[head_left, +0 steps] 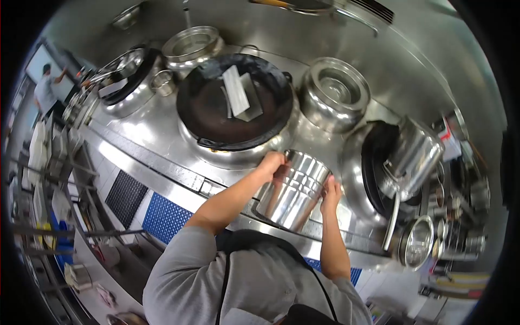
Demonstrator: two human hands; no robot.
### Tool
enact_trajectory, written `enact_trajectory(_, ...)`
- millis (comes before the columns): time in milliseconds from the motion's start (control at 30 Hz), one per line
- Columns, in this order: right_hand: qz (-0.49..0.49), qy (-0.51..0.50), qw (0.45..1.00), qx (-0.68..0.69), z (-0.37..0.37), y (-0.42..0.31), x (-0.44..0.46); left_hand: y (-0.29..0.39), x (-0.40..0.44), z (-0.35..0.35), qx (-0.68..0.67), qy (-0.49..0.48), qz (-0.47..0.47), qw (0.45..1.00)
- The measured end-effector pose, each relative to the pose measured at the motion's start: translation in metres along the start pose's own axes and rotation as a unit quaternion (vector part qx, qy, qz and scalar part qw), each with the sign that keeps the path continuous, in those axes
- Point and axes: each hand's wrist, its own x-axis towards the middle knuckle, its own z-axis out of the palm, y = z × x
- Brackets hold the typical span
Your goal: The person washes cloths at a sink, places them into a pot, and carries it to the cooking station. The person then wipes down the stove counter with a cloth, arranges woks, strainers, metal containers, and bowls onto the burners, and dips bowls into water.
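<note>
Between my two hands is a shiny steel pot (295, 189), tilted, at the front edge of the steel range. My left hand (272, 164) grips its upper left side with the fingers closed round the rim. On the opposite side, my right hand (330, 193) holds it with the fingers against the wall. What is inside the pot is hidden from me. Just beyond stands a large black wok (200, 103) on a burner, with a few flat metal pieces (236, 92) lying in it.
Right of me, a long-handled steel pot (414, 149) rests on another dark wok (374, 157). Two steel ring-topped burners (335, 95) (192, 43) stand at the back. Racks with trays (40, 146) line the left, and a person (49, 89) stands far left.
</note>
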Motion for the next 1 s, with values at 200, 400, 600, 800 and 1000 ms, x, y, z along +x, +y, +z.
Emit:
enact_trajectory(200, 0.057, -0.088, 0.994, 0.019, 0.005, -0.009, 0.007, 0.01, -0.008, 0.006, 0.086, 0.04, 0.012, 0.995)
enact_trajectory(400, 0.065, -0.182, 0.978, -0.078, 0.018, -0.041, 0.011, 0.011, -0.006, -0.01, 0.036, -0.023, 0.067, 0.997)
enact_trajectory(600, 0.023, -0.299, 0.944, -0.139, 0.017, -0.106, 0.011, 0.039, -0.028, -0.027, 0.068, -0.191, 0.075, 0.976)
enact_trajectory(800, -0.106, -0.25, 0.959, -0.08, 0.049, -0.175, -0.024, 0.022, -0.06, -0.046, 0.072, -0.235, 0.141, 0.959)
enact_trajectory(1000, -0.334, -0.148, 0.923, -0.117, 0.112, -0.243, 0.015, -0.01, -0.089, -0.041, 0.378, -0.225, 0.299, 0.847)
